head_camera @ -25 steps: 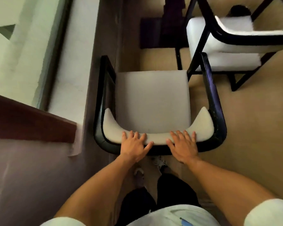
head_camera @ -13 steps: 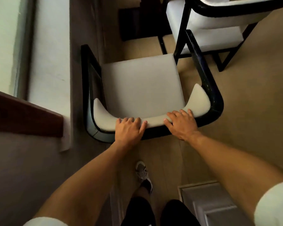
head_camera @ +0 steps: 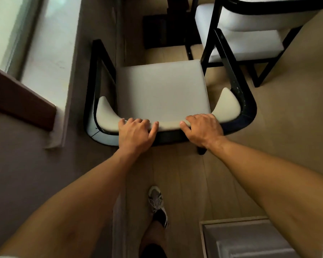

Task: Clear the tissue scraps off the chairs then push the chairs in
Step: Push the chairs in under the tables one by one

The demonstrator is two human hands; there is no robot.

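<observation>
Both arms reach forward and down from the bottom corners toward the chair, which sits at the centre of the view. The left hand lies over the top of the backrest, its fingers curled over the padded rim and the thumb stretched toward 3 o'clock along the edge. The right hand grips the same rim just beside it, at 3 o'clock from the left hand, fingers hooked over the pad and thumb pointing toward 9 o'clock. The two thumbs are near each other but apart.

The chair's pale seat faces up with nothing lying on it; its black frame wraps round the back and both sides. A second chair stands at 1 o'clock, its black leg close to the first chair's front corner. A table edge shows at 9 o'clock. One shoe stands on the floor at 6 o'clock.
</observation>
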